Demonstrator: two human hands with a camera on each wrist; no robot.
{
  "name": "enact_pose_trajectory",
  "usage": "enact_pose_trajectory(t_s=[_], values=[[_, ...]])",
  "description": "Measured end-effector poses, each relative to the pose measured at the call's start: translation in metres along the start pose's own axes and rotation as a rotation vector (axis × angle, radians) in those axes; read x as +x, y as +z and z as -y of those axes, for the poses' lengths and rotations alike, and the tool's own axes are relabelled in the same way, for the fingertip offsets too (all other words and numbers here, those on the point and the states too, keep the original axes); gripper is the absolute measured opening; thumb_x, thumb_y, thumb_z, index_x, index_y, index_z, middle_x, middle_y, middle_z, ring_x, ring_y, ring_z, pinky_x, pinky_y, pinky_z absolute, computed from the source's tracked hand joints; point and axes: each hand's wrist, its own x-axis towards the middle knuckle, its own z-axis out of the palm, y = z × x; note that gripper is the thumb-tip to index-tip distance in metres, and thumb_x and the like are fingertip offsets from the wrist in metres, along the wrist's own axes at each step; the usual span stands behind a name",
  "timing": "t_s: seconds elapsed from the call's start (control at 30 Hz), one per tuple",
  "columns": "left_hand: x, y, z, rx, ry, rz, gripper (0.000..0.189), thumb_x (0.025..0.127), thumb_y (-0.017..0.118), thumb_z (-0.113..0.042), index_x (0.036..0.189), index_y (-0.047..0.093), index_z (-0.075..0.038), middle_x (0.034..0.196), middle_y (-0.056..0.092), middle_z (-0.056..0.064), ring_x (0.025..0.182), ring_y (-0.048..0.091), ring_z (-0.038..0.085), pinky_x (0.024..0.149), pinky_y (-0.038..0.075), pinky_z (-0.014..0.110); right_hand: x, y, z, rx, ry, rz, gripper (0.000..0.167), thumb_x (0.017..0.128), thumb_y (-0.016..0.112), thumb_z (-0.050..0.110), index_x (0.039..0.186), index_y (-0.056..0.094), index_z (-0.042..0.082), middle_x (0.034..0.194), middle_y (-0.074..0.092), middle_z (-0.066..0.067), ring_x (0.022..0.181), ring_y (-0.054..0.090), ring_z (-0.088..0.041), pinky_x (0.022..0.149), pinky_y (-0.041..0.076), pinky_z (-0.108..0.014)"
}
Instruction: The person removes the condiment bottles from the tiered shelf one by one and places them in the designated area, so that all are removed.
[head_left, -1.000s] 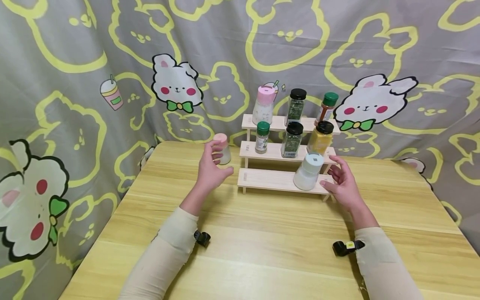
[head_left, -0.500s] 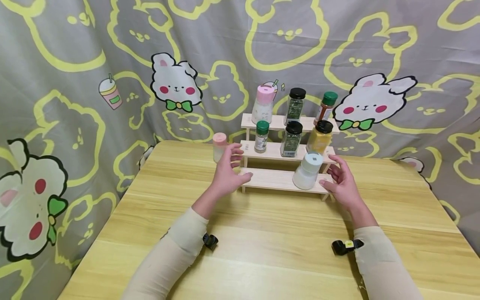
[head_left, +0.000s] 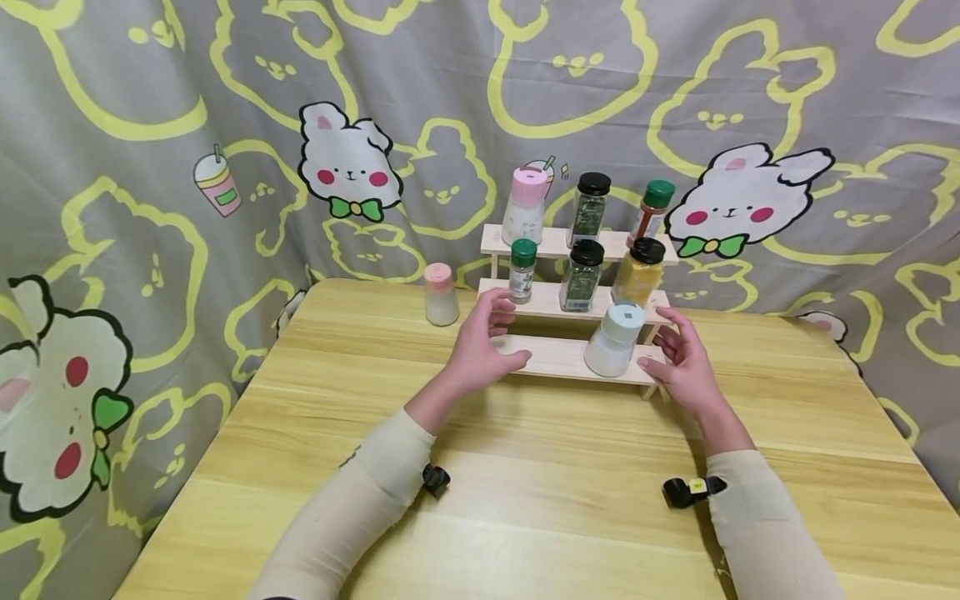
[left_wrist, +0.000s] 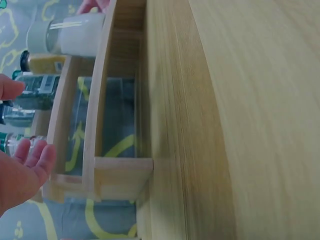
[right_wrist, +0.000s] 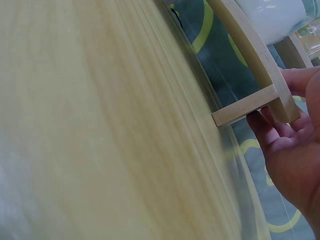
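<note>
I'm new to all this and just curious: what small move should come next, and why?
Probably ease the left fingers rightward along the bottom shelf to the pale-lidded jar. They are open and hold nothing, a bare stretch of shelf leads to the jar, and the right fingers grip the end of the rack, which should steady it.

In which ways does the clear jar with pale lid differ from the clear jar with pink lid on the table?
The pale-lidded jar stands on the lowest shelf of the three-tier wooden rack; the pink-lidded jar stands on the wood-grain tabletop. The pale-lidded jar looks wider, the pink-lidded jar slimmer. Both are upright and hold something whitish.
</note>
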Motion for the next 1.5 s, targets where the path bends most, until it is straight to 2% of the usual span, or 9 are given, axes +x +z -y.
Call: enact_pose_trajectory(t_s=[0.3, 0.53, 0.8, 1.3, 1.5], values=[[0.007, 0.015, 0.001, 0.011, -0.003, 0.054, 0.086, 0.071, 0.084, 0.002, 0.143, 0.038, -0.005, 0.129, 0.051, 0.019, 0.115, 0.056, 0.030, 0.097, 0.049, 0.037, 0.000, 0.002, 0.001, 0.008, 0.008, -0.002, 0.086, 0.081, 0.063, -0.025, 0.153, 0.034, 0.014, 0.137, 0.050, -0.008, 0.117, 0.050, -0.016, 0.094, 0.045, -0.020], [0.010, 0.026, 0.001, -0.016, -0.006, 0.082, 0.086, 0.071, 0.084, 0.004, 0.142, 0.038, -0.011, 0.128, 0.051, 0.020, 0.117, 0.055, 0.039, 0.098, 0.049, 0.039, 0.000, 0.003, 0.004, 0.024, 0.003, -0.006, 0.086, 0.081, 0.062, -0.027, 0.152, 0.034, 0.012, 0.134, 0.052, -0.005, 0.116, 0.051, -0.017, 0.092, 0.046, -0.020], [0.013, 0.038, 0.000, -0.021, -0.013, 0.093, 0.087, 0.070, 0.085, 0.005, 0.142, 0.038, -0.010, 0.128, 0.052, 0.022, 0.117, 0.056, 0.040, 0.098, 0.049, 0.041, 0.000, 0.003, 0.004, 0.022, -0.017, 0.002, 0.085, 0.081, 0.062, -0.026, 0.152, 0.034, 0.012, 0.132, 0.052, -0.005, 0.115, 0.052, -0.017, 0.093, 0.045, -0.020], [0.014, 0.059, -0.001, -0.047, -0.021, 0.122, 0.091, 0.071, 0.086, 0.004, 0.145, 0.037, -0.012, 0.128, 0.052, 0.017, 0.117, 0.057, 0.032, 0.099, 0.049, 0.039, 0.000, 0.002, 0.002, 0.019, -0.010, -0.005, 0.086, 0.081, 0.064, -0.026, 0.152, 0.034, 0.012, 0.133, 0.052, -0.007, 0.117, 0.051, -0.018, 0.093, 0.045, -0.019], [0.016, 0.066, 0.000, -0.042, -0.045, 0.137, 0.092, 0.071, 0.087, 0.004, 0.147, 0.037, -0.015, 0.130, 0.052, 0.014, 0.117, 0.057, 0.029, 0.099, 0.049, 0.041, 0.000, 0.002, 0.002, 0.016, -0.019, -0.007, 0.085, 0.081, 0.064, -0.025, 0.152, 0.035, 0.012, 0.133, 0.052, -0.006, 0.117, 0.051, -0.017, 0.094, 0.044, -0.019]])
